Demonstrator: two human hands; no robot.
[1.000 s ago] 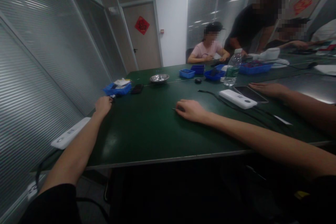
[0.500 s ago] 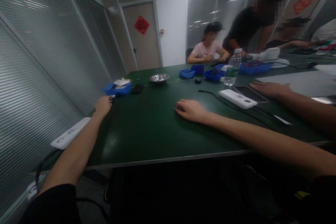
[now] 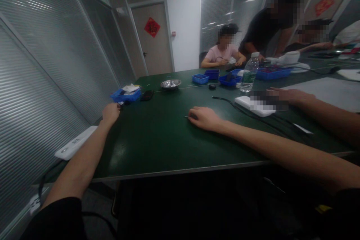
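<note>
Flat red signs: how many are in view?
2: a red diamond-shaped sign with dark writing on the pale brown door, another flat red sign, slanted, at upper right. Others may be hidden.

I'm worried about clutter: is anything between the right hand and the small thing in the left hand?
Nothing visible: past the thin tip at the right hand, only green tabletop shows toward the small thing. The black object lies beyond that line.

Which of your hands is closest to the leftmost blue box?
Left: the left hand is just in front of the blue box; the right hand is farther off, rightward.
</note>
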